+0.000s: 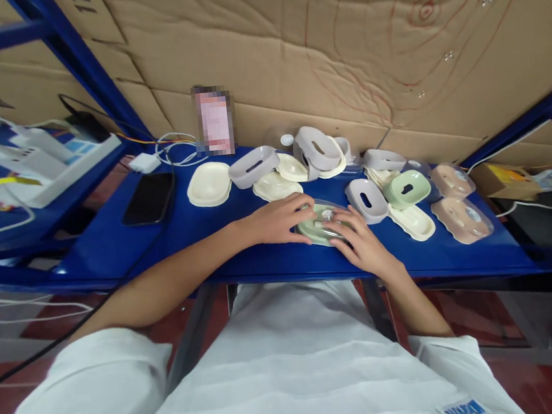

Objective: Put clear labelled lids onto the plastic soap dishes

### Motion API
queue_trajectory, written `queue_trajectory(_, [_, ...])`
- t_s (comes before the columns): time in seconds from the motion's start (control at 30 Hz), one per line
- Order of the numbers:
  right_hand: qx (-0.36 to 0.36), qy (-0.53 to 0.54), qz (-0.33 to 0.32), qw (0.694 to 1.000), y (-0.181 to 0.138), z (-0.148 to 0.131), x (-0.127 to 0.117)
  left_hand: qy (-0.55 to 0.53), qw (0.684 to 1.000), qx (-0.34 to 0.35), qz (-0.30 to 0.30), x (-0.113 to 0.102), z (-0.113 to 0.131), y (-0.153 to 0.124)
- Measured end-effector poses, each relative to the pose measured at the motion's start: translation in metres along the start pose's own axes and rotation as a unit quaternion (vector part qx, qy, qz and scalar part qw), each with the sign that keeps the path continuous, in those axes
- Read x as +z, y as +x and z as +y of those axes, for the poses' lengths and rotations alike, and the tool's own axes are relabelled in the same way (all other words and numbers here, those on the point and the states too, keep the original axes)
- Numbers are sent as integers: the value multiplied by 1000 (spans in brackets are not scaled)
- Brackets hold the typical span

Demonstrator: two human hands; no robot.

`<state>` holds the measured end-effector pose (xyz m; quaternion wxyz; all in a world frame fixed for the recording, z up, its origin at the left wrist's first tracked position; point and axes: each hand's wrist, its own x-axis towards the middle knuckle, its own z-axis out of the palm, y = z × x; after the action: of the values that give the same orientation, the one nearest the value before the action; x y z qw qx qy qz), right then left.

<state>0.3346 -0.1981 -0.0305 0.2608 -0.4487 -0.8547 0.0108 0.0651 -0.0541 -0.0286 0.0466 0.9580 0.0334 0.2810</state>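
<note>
A pale green soap dish in clear wrap (320,223) lies near the front edge of the blue table (195,237). My left hand (280,219) rests on its left side, fingers curled over the rim. My right hand (361,241) lies on its right side with fingers stretched flat across the wrap. Both hands hold the dish down between them. Next to my right hand stands a grey slotted tray (367,199).
Cream dishes (209,183), grey trays (253,166), a green tray (405,189) and pink wrapped dishes (461,218) spread across the table's back and right. A black phone (149,198) lies at left near white cables (173,153). A cardboard wall (338,45) rises behind.
</note>
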Motion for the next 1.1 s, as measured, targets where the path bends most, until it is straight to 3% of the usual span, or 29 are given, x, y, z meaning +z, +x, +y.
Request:
queue_trajectory(0.23, [54,21,-35,998,1,0,0,22,999,-25,-14,-2,3,4])
queue_trajectory(0.53, [129,8,-6,992,-6,10,1,50,999,-4,5,2,5,4])
queue_trajectory(0.67, [135,-16,39,990,-8,7,-17,69,996,-3,58,0,11,5])
queue_trajectory(0.77, [176,-97,116,973,-18,15,-47,73,994,1,78,-3,14,6])
queue_trajectory(0.83, [224,-180,178,941,-37,34,-74,75,994,9,79,-4,15,6])
queue_trajectory(0.9, [280,-261,257,887,-68,67,-103,83,994,11,72,-4,16,7])
queue_trajectory(1.03, [422,-358,394,734,-153,149,-154,92,995,-7,37,-4,16,8])
queue_trajectory(1.1, [511,-352,414,667,-194,184,-169,94,995,-14,18,-4,15,8])
